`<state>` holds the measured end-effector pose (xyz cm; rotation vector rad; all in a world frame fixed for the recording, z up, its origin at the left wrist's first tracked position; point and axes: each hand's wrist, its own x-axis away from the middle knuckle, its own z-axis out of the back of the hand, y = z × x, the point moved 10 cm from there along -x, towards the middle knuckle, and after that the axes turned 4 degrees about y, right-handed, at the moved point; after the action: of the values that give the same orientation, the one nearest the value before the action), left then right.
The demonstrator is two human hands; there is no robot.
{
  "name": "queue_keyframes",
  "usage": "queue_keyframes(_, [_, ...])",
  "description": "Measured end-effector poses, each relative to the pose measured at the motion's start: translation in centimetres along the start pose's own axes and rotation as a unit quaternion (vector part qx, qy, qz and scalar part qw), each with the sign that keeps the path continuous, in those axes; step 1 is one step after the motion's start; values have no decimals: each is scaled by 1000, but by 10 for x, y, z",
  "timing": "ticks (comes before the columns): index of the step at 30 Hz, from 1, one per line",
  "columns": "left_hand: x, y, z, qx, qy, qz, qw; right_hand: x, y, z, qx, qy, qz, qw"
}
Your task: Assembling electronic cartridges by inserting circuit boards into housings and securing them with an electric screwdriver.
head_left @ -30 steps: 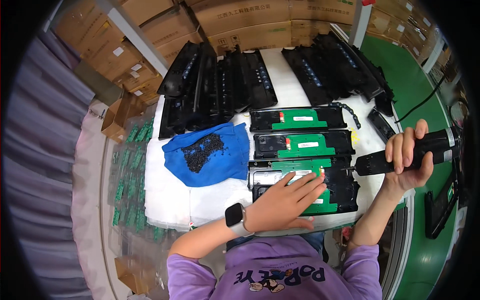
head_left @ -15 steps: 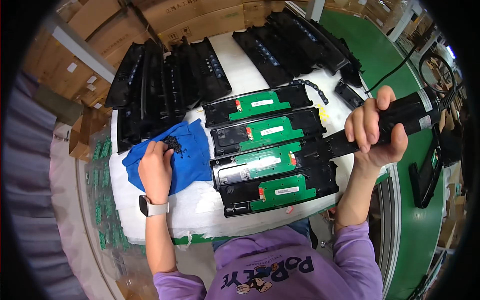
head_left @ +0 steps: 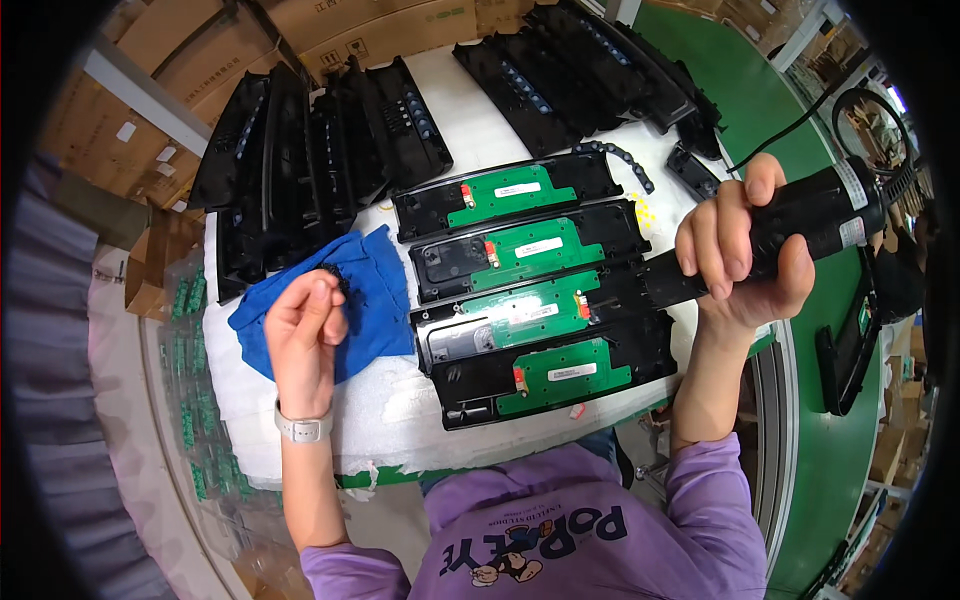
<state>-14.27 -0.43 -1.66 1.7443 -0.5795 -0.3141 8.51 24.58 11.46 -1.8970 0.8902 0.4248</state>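
Note:
My right hand [head_left: 745, 240] is wrapped round a thick black electric screwdriver [head_left: 815, 225]; its front end points left, over the right part of a black housing with a green circuit board [head_left: 530, 318]. My left hand [head_left: 312, 315], palm turned up and fingers curled into a pinch, is raised over a blue cloth [head_left: 385, 290]. Beside its fingertips lies a pile of tiny black parts that look like screws [head_left: 338, 278], partly hidden by the hand. Whatever the pinch holds is too small to make out. Three similar housings with boards, such as the nearest one [head_left: 572, 372], lie in the same row.
Black casings [head_left: 295, 160] are stacked at the back left, and more casings [head_left: 590, 85] at the back right. A curved black strip [head_left: 630, 165] and a small black part [head_left: 692, 172] lie beyond the row. The screwdriver's cable [head_left: 790, 140] runs off right, over a green surface [head_left: 815, 480].
My left hand has lifted from the pile of small black parts and turned palm up, with its fingers pinched. My right hand keeps the screwdriver over the same housing. The view has shifted slightly.

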Motion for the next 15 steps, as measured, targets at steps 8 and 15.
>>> queue_keyframes(8, [14,-41,-94,176,-165,198,950,-2,31,-36,52,16,-92,994])
queue_keyframes(15, [32,-57,-107,111,-185,203,955,24,76,-44,44,66,-190,979])
